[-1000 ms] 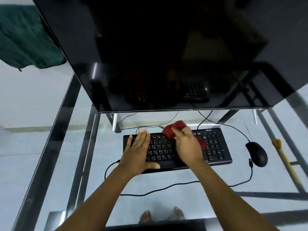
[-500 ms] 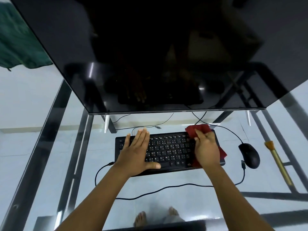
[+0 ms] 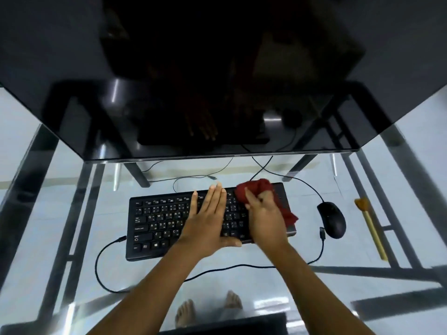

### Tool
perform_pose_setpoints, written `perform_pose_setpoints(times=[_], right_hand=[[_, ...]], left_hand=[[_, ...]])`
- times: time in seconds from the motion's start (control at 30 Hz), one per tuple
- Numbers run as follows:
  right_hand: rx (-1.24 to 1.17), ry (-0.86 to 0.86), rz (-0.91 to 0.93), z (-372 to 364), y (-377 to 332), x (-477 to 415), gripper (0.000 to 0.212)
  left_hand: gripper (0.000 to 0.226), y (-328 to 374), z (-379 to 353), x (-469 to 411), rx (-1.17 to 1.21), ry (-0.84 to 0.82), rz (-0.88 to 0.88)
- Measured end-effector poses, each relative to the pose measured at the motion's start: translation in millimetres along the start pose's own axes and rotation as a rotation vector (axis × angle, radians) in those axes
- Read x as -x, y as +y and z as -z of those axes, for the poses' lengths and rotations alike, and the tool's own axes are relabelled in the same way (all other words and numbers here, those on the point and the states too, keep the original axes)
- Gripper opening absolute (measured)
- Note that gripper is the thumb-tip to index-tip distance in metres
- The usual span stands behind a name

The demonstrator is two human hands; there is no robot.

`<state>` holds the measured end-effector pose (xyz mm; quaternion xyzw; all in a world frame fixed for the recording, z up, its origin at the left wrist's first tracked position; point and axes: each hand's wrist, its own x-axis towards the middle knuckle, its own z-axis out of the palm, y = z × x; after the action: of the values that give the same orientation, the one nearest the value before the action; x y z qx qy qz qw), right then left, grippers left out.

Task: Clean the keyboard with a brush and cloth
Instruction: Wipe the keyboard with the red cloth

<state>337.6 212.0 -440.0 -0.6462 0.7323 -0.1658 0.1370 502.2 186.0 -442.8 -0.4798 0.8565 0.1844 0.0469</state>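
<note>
Black keyboard (image 3: 157, 226) lies flat mid-surface (image 3: 116, 213), cable off its left end. Red cloth (image 3: 254, 189) is bunched on the keyboard's far right corner in the right hand (image 3: 266, 218) grip. Brush (image 3: 372, 228), pale wooden handle, tan bristles pointing away, lies flat near the right edge.

The flat black plastic keyboard (image 3: 154, 228) carries pale key legends: Q, W and E along the upper letter row, A, S and D beneath, then Z, X and C. A Windows logo marks a bottom-row key. Smaller legends are too blurred to read.
</note>
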Motion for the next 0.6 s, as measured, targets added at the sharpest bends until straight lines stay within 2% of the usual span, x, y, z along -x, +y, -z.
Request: perform_pose_setpoints(times=[0.07, 0.13, 0.2, 0.27, 0.3, 0.37, 0.43, 0.5, 0.53, 0.6], right_hand=[[0.038, -0.108, 0.211, -4.5, -8.6, 15.9, 0.055], [0.076, -0.066, 0.266, 4.4, 14.5, 7.4, 0.052], [0.159, 0.016, 0.095, 12.8, 48.8, -7.1, 0.046], [0.039, 0.136, -0.156, 17.6, 64.8, -10.4, 0.041], [-0.029, 0.162, -0.187, 14.9, 58.4, -6.4, 0.04], [-0.072, 0.104, -0.042, 1.8, 32.9, 13.8, 0.035], [-0.114, -0.083, 0.155, -5.3, 14.7, 40.5, 0.031], [-0.035, -0.141, 0.304, 1.0, 19.2, 47.1, 0.042], [-0.011, -0.095, 0.284, 5.1, 29.4, 40.8, 0.045], [-0.055, 0.064, 0.089, 13.7, 51.4, 26.1, 0.043]], left_hand=[[0.132, 3.7, -3.0, -2.8, 0.013, 0.004, 0.016], [0.134, 3.3, -4.3, -3.1, 0.023, 0.019, 0.027], [0.136, 2.7, -4.3, -2.2, 0.052, 0.038, 0.035], [0.137, 4.0, -4.0, -2.4, 0.062, 0.043, 0.039], [0.138, 4.3, -3.8, -2.8, 0.062, 0.048, 0.042], [0.139, 4.6, -3.4, -3.1, 0.068, 0.052, 0.052], [0.14, 4.7, -2.2, -3.0, 0.061, 0.049, 0.051], [0.141, 5.1, -1.0, -2.9, 0.061, 0.037, 0.047], [0.141, 5.3, -1.0, -2.8, 0.069, 0.034, 0.048], [0.141, 5.8, -0.7, -3.0, 0.076, 0.028, 0.05]])
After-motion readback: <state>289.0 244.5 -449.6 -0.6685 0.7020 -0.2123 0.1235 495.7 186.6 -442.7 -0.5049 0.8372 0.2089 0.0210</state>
